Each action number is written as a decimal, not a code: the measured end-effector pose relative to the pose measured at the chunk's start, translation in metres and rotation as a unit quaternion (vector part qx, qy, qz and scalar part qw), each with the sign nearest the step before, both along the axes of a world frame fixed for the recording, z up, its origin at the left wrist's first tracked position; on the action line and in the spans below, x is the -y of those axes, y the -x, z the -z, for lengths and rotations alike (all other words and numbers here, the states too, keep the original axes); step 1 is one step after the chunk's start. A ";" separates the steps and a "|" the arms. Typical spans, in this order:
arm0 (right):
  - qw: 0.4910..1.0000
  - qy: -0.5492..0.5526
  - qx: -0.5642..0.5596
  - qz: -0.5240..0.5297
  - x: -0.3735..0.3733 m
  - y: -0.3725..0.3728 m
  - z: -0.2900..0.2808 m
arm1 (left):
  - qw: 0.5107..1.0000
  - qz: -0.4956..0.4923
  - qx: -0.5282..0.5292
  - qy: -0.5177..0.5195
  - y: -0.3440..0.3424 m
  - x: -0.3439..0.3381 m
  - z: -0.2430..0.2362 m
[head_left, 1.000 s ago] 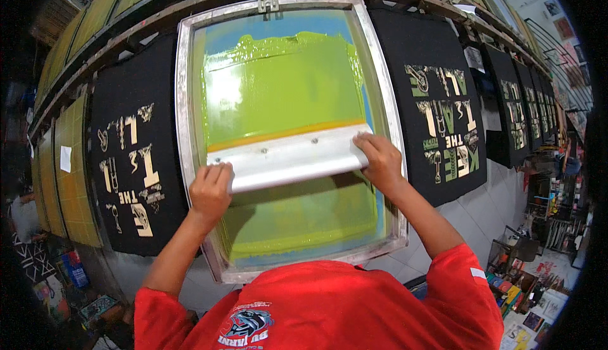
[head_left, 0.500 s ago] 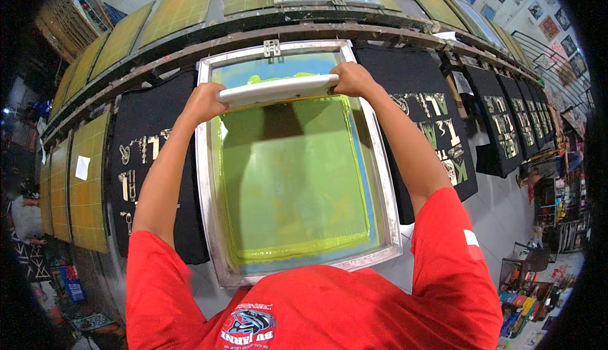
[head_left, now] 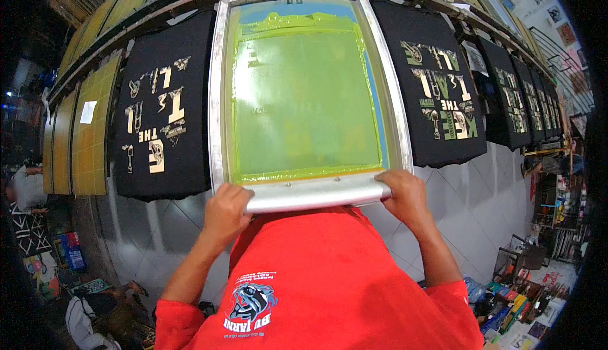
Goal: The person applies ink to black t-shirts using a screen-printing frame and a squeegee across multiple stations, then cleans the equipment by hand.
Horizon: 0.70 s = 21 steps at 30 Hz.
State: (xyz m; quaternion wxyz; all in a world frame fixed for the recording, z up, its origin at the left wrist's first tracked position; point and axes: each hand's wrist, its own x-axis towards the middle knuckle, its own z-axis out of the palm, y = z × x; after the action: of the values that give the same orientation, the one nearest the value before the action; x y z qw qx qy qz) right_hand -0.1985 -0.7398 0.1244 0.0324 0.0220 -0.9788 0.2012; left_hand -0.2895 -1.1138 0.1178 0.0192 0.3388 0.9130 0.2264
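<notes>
Lower centre of picture: silver squeegee, slightly tilted, lies across the near end of the printing screen, between the two hands. Left hand clamped on its left end; right hand clamped on its right end, a little higher in view. Green ink covers the mesh above both hands, mid-picture. Black printed garments flank the screen: left garment, right garment
</notes>
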 end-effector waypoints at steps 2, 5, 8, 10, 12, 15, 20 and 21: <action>1.000 -0.004 0.001 0.001 0.005 -0.020 0.014 | 1.000 -0.004 0.011 0.004 -0.024 0.006 0.012; 1.000 -0.010 -0.029 0.000 0.008 -0.031 0.040 | 1.000 -0.016 -0.026 0.002 -0.033 0.007 0.037; 0.994 -0.020 -0.103 0.002 0.010 -0.029 0.068 | 0.993 -0.015 -0.113 -0.005 -0.032 0.004 0.066; 0.990 -0.039 -0.138 -0.001 0.006 -0.019 0.079 | 0.989 -0.018 -0.145 -0.001 -0.020 0.000 0.067; 0.995 -0.035 -0.094 0.014 -0.001 -0.004 0.068 | 0.990 -0.032 -0.135 0.016 -0.007 -0.005 0.058; 0.999 -0.031 -0.029 0.007 -0.004 0.005 0.036 | 0.996 -0.006 -0.085 0.001 -0.001 0.000 0.036; 0.999 -0.017 -0.051 -0.001 0.005 -0.016 0.046 | 0.999 -0.006 -0.048 0.004 -0.017 0.001 0.040; 0.998 -0.019 -0.064 0.004 0.006 -0.013 0.051 | 0.997 -0.019 -0.079 -0.005 -0.017 -0.002 0.050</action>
State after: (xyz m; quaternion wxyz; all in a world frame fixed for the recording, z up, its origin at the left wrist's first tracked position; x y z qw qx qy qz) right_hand -0.1857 -0.7460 0.0738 0.0951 0.0310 -0.9784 0.1807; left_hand -0.2727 -1.1116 0.0674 -0.0584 0.3386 0.9168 0.2035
